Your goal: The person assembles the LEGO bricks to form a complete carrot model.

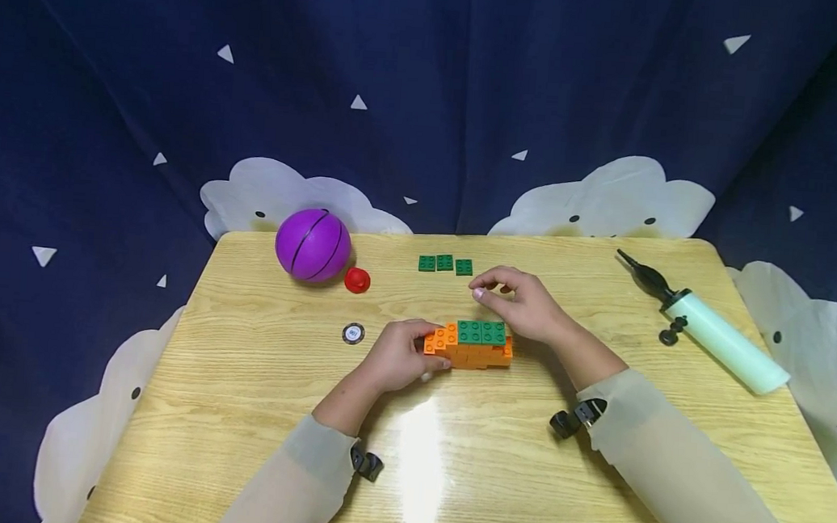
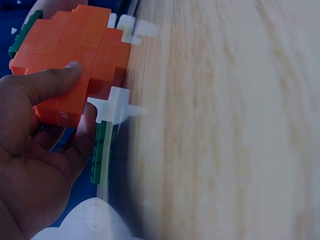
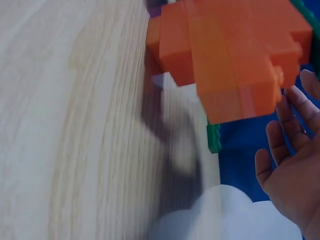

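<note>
In the head view, my left hand (image 1: pixel 401 354) grips the left end of an orange toy-brick build (image 1: pixel 473 356), thumb on the near side and fingers behind. Two green bricks (image 1: pixel 481 332) sit side by side on its top. The left wrist view has the thumb pressed along the stepped orange bricks (image 2: pixel 67 37). Just behind the build's right end is my right hand (image 1: pixel 525 303), its fingers loosely bent and nothing held in them. Those relaxed fingers show beside the orange build (image 3: pixel 225 60) in the right wrist view.
Three loose green bricks (image 1: pixel 445 262) lie at the table's back. To the left are a purple ball (image 1: pixel 313 245), a small red cap-shaped piece (image 1: pixel 357 280) and a round chip (image 1: pixel 353 333). A pale green hand pump (image 1: pixel 726 341) lies at the right, a small black item (image 1: pixel 670 337) beside it.
</note>
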The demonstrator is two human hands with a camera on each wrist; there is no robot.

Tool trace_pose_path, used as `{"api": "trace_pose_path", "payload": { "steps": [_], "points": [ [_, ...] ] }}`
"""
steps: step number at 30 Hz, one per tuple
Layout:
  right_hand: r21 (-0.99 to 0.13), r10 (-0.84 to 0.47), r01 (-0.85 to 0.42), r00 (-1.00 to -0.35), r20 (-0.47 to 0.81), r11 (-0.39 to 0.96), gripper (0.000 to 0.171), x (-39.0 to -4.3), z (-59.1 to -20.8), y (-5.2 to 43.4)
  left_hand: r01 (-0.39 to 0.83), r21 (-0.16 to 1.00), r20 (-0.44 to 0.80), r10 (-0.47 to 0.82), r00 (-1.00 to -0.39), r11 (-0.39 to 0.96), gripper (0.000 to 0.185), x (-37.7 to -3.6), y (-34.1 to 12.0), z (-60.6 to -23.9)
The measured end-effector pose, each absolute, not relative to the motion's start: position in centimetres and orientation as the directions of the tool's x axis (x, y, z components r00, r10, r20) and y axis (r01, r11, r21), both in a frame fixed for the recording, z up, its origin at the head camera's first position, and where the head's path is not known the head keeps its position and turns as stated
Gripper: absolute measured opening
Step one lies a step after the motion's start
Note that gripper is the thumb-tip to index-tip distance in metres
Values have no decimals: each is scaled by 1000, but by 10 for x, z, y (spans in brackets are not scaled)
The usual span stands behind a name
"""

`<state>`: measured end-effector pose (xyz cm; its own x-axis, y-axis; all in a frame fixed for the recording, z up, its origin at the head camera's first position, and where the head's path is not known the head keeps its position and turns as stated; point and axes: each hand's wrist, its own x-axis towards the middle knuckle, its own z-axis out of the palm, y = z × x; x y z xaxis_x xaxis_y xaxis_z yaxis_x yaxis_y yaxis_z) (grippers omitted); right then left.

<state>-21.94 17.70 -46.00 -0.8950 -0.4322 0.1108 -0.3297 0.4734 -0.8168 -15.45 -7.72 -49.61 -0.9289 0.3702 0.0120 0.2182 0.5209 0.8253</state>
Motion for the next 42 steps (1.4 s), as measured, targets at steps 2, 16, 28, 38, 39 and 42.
{"api": "trace_pose_path", "payload": {
  "steps": [2, 16, 28, 38, 39, 42],
  "points": [
    [-826, -406, -293, -910, 86, 481, 28, -224, -464, 176, 214, 824, 7, 368, -930, 525, 42, -154, -78, -497],
    [-775, -316, -234, -948, 46, 588, 32, -253, -496, 167, 187, 832, -19, 363, -932, 523, 44, -149, -80, -499],
    [-674, -337, -268, -941, 31, 688, 43, -282, -507, 160, 205, 842, 5, 374, -928, 499, 44, -153, -80, -501],
    [-587, -374, -332, -926, 53, 739, 48, -297, -512, 154, 203, 833, -3, 371, -929, 514, 47, -155, -80, -500],
    [-581, -377, -334, -925, 50, 742, 48, -298, -512, 153, 203, 835, -2, 371, -929, 512, 47, -155, -80, -500],
    [-564, -380, -334, -924, 38, 755, 47, -300, -510, 152, 205, 837, 2, 371, -929, 508, 47, -156, -80, -500]
  ]
}}
